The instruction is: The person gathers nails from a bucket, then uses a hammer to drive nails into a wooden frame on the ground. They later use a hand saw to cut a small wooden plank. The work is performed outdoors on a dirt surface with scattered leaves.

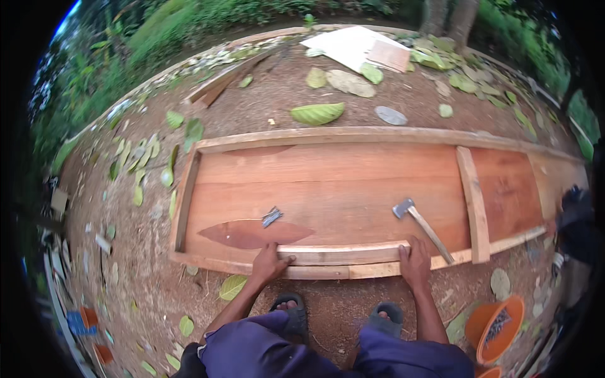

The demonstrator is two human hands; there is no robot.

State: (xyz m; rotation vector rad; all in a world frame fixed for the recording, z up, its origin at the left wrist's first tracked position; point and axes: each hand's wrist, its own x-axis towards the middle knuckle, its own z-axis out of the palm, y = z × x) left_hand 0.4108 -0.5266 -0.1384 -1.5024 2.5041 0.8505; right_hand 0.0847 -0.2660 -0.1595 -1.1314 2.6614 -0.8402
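Observation:
A short wooden batten (346, 254) lies along the near rail of a large framed wooden panel (328, 183) on the ground. My left hand (270, 264) is closed around the batten's left end, thumb on the near side. At its other end my right hand (414, 261) grips it in the same way. Just right of that hand rests a hammer (404, 208) with a wooden handle, its grey head on the boards and its handle end on the near rail. A small bundle of grey metal pieces (271, 217), perhaps nails, lies on the panel beyond my left hand.
A crosspiece (474, 205) spans the panel's right part. An orange bucket (496, 329) holding grey nail-like pieces stands at the lower right. Leaning dark shapes, perhaps a person, show at the right edge. Planks (227, 79), a white sheet (343, 45) and leaves (317, 114) lie beyond.

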